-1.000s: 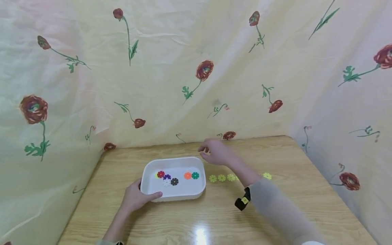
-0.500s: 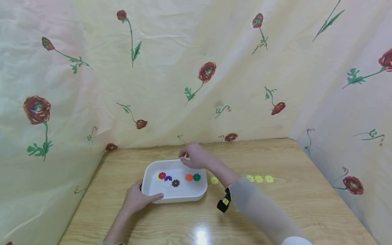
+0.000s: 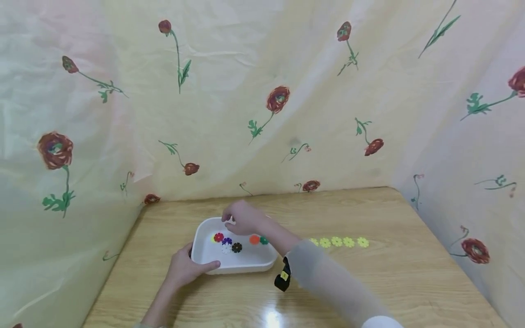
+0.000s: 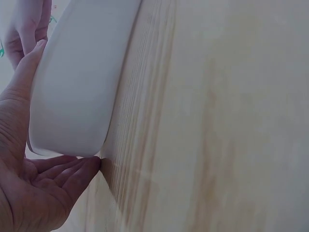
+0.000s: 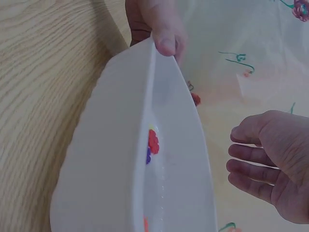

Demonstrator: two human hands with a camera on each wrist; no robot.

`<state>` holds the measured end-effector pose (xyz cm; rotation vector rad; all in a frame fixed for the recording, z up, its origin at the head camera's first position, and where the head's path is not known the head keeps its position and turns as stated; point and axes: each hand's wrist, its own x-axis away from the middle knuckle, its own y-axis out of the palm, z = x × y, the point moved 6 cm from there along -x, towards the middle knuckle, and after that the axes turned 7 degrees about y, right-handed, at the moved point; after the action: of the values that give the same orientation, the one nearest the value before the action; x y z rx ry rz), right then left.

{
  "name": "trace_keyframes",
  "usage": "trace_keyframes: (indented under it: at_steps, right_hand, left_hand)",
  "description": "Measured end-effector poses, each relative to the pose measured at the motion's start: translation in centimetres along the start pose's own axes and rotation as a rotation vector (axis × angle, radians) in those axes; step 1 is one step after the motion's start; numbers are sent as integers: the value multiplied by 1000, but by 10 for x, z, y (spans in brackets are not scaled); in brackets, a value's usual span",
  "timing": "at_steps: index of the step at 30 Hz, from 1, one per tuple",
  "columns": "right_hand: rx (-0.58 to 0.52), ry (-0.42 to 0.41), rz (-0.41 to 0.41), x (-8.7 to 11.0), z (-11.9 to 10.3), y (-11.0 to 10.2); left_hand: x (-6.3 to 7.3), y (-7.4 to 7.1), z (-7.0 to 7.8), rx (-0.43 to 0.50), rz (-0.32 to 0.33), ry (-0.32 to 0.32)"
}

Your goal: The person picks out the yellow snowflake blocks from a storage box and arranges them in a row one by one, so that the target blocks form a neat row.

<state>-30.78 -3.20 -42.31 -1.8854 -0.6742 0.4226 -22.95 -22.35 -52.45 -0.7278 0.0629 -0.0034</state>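
My left hand grips the left end of a white plastic box, thumb over the near rim and fingers against the outside wall. Inside lie flower-shaped plastic discs: a red disc partly over a yellow one, a purple disc, a white disc, a dark brown disc, an orange disc and a green disc. Over the box's far side hovers my right hand, its fingers loosely bent. The right wrist view shows nothing between those fingers.
To the right of the box, a row of yellow flower discs lies on the wooden table, its left end hidden by my right forearm. A flower-patterned cloth hangs behind the table and along both sides.
My right hand has moved left, from beyond the box's right corner to over the box, and its forearm now covers part of the yellow row. My left hand keeps its grip.
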Motion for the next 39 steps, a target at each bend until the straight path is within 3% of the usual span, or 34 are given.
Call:
trace_keyframes:
  at_steps: [7,16,23,30,39]
  right_hand:
    - [74,-23,-51,-14,-16,22]
    - [138,26,-131,-30,-25,53]
    - [211,81,-186,-35,-24,71]
    - [256,67,-175,-35,-24,78]
    - [307,42,-119,-37,-28,81]
  left_hand:
    - [1,-1,-1,-5,7,-7]
    - [2,-4,-4,-14,9,-2]
    - [0,-2,-3,38,13,21]
    - [-1,1,-5,64,18,9]
    - [0,0,0,76,21,37]
